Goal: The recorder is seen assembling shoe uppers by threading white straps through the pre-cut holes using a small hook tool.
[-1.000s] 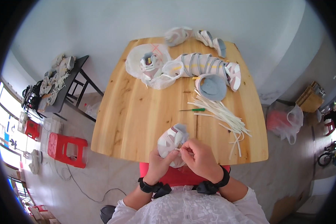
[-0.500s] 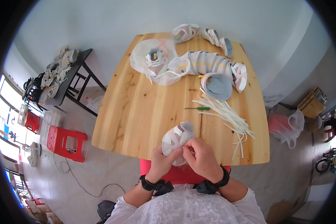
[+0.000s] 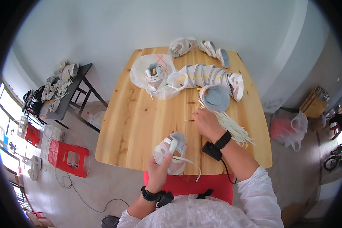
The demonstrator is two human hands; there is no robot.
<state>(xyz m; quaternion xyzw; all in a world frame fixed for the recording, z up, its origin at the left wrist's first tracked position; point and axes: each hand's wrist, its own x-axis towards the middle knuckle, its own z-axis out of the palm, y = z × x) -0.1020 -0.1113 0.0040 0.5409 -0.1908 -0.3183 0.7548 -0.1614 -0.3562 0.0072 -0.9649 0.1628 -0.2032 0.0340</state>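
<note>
Shoe upper (image 3: 165, 147) at worktop's (image 3: 135, 121) near edge, L hand's (image 3: 157, 171) fingers closed on it, prob. part-laced w/ lace (image 3: 192, 163) end left loose, R hand (image 3: 207, 124) over thin tool (image 3: 189, 121), can't tell if gripping, spare laces (image 3: 237, 133) alongside.

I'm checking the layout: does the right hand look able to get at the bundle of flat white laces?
Probably yes. The right hand is right by the bundle of flat white laces, whose loose ends lie uncovered on the pale wooden table; nothing visible blocks them.
</note>
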